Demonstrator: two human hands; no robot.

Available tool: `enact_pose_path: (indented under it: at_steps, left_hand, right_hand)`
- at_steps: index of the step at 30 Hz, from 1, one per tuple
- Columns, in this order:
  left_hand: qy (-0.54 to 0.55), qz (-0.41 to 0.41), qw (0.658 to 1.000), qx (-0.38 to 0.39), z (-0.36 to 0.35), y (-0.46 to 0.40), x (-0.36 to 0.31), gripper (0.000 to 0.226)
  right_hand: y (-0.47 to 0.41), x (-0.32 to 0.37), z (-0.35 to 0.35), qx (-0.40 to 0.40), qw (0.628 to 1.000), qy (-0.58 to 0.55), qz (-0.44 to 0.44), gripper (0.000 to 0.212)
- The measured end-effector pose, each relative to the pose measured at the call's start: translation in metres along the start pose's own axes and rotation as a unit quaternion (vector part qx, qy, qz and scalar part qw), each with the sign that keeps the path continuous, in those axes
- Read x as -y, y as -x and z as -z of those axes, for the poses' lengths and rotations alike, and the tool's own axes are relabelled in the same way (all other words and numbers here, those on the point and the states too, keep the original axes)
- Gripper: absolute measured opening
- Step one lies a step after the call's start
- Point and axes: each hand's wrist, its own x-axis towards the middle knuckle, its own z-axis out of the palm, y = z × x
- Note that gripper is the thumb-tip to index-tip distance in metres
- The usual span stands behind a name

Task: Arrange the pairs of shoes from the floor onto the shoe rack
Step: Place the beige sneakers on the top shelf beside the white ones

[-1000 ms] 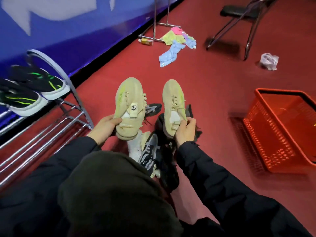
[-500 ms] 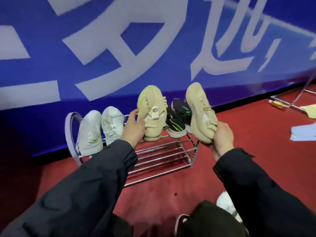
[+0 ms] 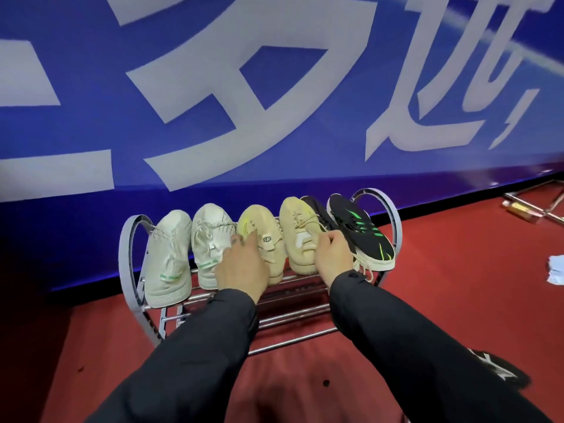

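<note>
- Nearest, down at the lower right: a dark shoe [image 3: 500,369] lay on the red floor [image 3: 457,270], only partly in view, one more to lift.
- Left hand [image 3: 244,265] spread over the heel side of the left beige shoe [image 3: 256,230], fingers wrapped on it.
- Right hand [image 3: 334,254] pinched shut on the heel collar of the right beige shoe [image 3: 297,236], laces loose just above.
- Both beige shoes set on the top tier of the shoe rack [image 3: 134,270], toes up toward the wall, between the white pair [image 3: 189,248] and the black-and-green pair [image 3: 361,236].
- Probably light, soft knit uppers with firmer soles; best gripped at heel or collar, not the laces.
- Small patch [image 3: 266,239] on the left beige shoe carried a mark, too blurred to read.
- Farthest: blue wall banner [image 3: 274,87] with large white characters, cropped, not legible as words.
</note>
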Motion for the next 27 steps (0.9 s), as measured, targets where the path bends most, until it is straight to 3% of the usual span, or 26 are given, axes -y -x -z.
enact_pose_path:
  at_steps: [3,9,13,17,21,24,27]
  left_hand:
    - [-0.079,-0.076,0.993,-0.045,-0.001,0.005,-0.01,0.049]
    - [-0.146,-0.171,0.971,0.077,-0.011,0.008,0.0,0.041]
    - [-0.107,-0.185,0.976,0.05,-0.005,0.011,0.001,0.03]
    - [-0.102,-0.202,0.974,-0.013,0.001,0.007,-0.002,0.03]
    - [-0.183,-0.19,0.962,0.064,-0.011,0.015,0.0,0.038]
    - [-0.184,-0.182,0.966,0.009,-0.009,0.018,-0.008,0.038]
    - [-0.109,-0.216,0.97,-0.03,-0.001,0.019,-0.023,0.04]
  right_hand:
    - [-0.001,0.003,-0.004,0.012,0.999,0.04,0.024,0.03]
    - [0.008,-0.002,-0.005,0.031,0.962,0.257,0.093,0.03]
    - [0.004,-0.008,-0.004,0.019,0.954,0.259,0.152,0.018]
    - [0.005,-0.007,0.0,-0.01,0.964,0.23,0.135,0.032]
    - [0.01,-0.007,-0.008,0.008,0.951,0.261,0.164,0.03]
    - [0.022,-0.004,-0.007,-0.01,0.938,0.273,0.215,0.033]
    - [0.022,0.009,0.008,0.012,0.934,0.253,0.252,0.027]
